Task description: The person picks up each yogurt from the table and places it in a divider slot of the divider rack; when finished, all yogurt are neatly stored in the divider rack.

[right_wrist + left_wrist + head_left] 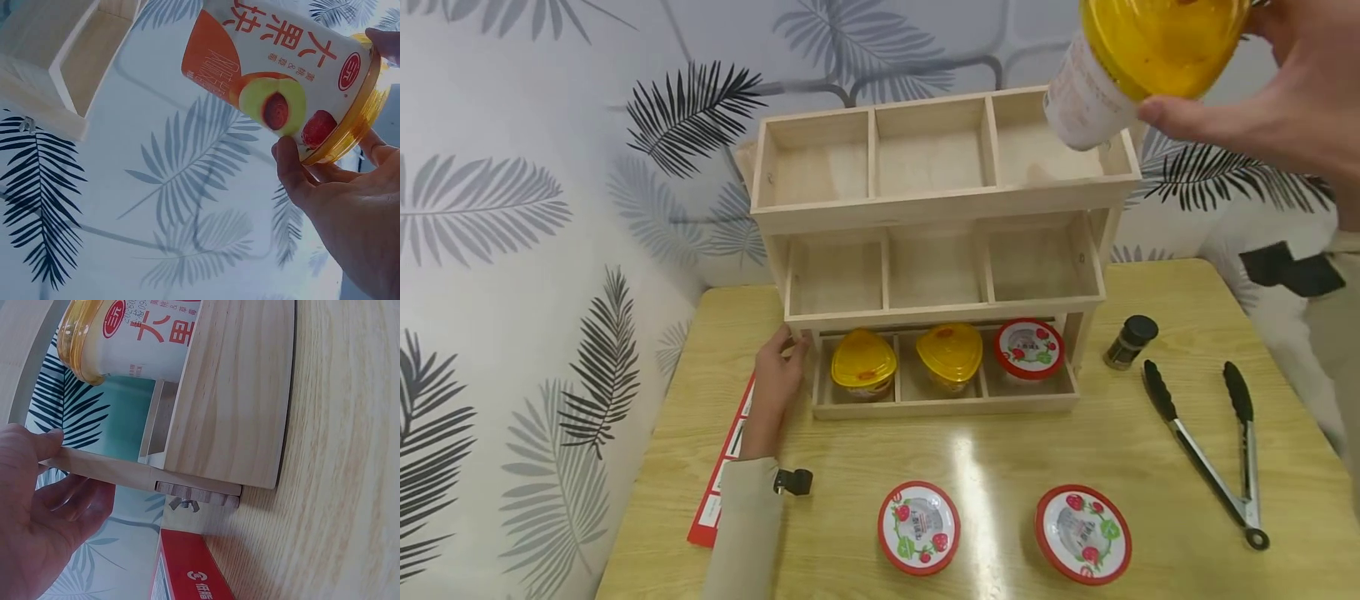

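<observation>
My right hand point(1292, 108) holds a yogurt cup point(1093, 92) by its yellow lid, tilted, above the right end of a three-tier wooden rack point(940, 207). In the right wrist view, fruit pictures show on the cup's point(269, 69) side. With thumb and fingers on either side, my left hand point(56, 500) grips the rack's left upright point(106, 469). The bottom tier holds two yellow-lidded cups, one at left point(863, 358) and one in the middle point(950, 354), and a red-lidded cup point(1030, 348) at right. The upper two tiers show bare compartments.
Two red-lidded cups, one nearer the middle point(919, 527) and one farther right point(1084, 533), stand on the table in front. To the right are a black-capped jar point(1129, 343) and spread tongs point(1206, 471). A red box point(711, 508) lies by my left forearm.
</observation>
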Tool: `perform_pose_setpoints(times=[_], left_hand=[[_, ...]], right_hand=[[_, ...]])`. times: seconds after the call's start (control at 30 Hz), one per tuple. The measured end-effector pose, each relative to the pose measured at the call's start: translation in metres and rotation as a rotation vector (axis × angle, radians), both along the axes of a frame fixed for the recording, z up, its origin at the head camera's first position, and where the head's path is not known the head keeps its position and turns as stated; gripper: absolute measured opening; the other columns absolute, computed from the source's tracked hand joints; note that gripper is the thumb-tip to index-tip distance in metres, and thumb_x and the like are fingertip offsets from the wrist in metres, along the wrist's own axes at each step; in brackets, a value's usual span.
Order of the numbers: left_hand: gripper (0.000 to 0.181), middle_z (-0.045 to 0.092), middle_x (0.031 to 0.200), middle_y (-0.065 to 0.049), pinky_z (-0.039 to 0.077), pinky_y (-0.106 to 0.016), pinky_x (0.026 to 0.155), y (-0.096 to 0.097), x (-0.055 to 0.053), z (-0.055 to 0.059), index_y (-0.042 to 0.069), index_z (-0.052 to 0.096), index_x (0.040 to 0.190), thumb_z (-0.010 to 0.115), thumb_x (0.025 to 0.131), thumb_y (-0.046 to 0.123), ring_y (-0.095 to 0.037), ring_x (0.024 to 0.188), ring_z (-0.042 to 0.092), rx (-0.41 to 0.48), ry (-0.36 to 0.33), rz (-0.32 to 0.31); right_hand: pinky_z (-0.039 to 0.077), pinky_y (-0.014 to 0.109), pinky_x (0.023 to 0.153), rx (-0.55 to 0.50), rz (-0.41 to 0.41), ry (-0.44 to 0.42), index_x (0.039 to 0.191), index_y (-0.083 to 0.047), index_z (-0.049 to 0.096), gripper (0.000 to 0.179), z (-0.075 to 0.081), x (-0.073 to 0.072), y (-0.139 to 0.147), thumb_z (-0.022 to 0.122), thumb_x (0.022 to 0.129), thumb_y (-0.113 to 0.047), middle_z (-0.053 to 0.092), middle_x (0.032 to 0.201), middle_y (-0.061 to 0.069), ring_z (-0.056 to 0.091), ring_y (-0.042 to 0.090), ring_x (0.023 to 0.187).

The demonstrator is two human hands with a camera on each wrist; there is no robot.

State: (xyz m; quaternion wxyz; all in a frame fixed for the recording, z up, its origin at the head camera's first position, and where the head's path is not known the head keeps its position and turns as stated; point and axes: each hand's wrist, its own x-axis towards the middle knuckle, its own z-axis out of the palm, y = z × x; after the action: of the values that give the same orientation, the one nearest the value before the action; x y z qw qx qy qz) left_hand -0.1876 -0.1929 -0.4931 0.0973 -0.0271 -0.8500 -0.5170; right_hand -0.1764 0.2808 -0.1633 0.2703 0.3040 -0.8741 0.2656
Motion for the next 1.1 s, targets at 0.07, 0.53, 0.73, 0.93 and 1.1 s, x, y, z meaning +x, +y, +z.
perform_pose_setpoints(times=[0.07,0.53,0.73,0.93,1.1], left_hand=[[0.035,0.060,0.133,-0.024,0.056,-0.050,0.093,0.002,0.000,0.000,0.002,0.059,0.135,0.058,0.101,0.009,-0.041,0.120,0.060,-0.006,0.007,0.001],[0.035,0.060,0.133,-0.025,0.057,-0.050,0.092,0.010,-0.002,-0.002,0.001,0.059,0.135,0.058,0.100,0.004,-0.042,0.118,0.061,-0.001,0.017,0.007],[0.039,0.058,0.136,-0.023,0.056,-0.048,0.095,0.013,-0.002,-0.002,0.003,0.056,0.140,0.057,0.101,0.008,-0.040,0.122,0.059,0.003,-0.006,0.001],[0.040,0.058,0.137,-0.023,0.056,-0.048,0.095,0.015,-0.003,-0.004,0.005,0.055,0.141,0.057,0.102,0.009,-0.039,0.122,0.059,0.010,0.004,-0.002],[0.040,0.059,0.136,-0.022,0.056,-0.048,0.094,0.015,-0.005,-0.004,0.006,0.056,0.141,0.057,0.102,0.009,-0.038,0.122,0.059,0.007,0.016,-0.002]], right_hand=[[0.030,0.024,0.118,-0.019,-0.055,-0.058,0.152,-0.017,0.039,0.081,-0.001,-0.013,-0.003,0.075,0.082,0.005,0.042,0.151,-0.004,0.043,0.007,0.132],[0.032,0.024,0.109,-0.029,-0.240,-0.372,0.150,-0.009,0.035,0.071,-0.043,-0.046,0.002,0.072,0.091,-0.022,0.037,0.152,0.014,0.036,0.034,0.124],[0.034,0.031,0.106,0.013,-0.239,-0.390,0.149,-0.007,0.037,0.073,-0.047,-0.044,0.003,0.075,0.089,-0.026,0.036,0.153,0.016,0.038,0.039,0.124],[0.036,0.034,0.102,0.062,-0.229,-0.329,0.148,-0.003,0.038,0.073,-0.049,-0.038,0.001,0.076,0.089,-0.023,0.037,0.151,0.019,0.039,0.039,0.121],[0.035,0.059,0.109,0.069,-0.229,-0.340,0.149,-0.001,0.034,0.076,-0.047,-0.036,-0.002,0.076,0.089,-0.023,0.035,0.152,0.024,0.037,0.044,0.123]])
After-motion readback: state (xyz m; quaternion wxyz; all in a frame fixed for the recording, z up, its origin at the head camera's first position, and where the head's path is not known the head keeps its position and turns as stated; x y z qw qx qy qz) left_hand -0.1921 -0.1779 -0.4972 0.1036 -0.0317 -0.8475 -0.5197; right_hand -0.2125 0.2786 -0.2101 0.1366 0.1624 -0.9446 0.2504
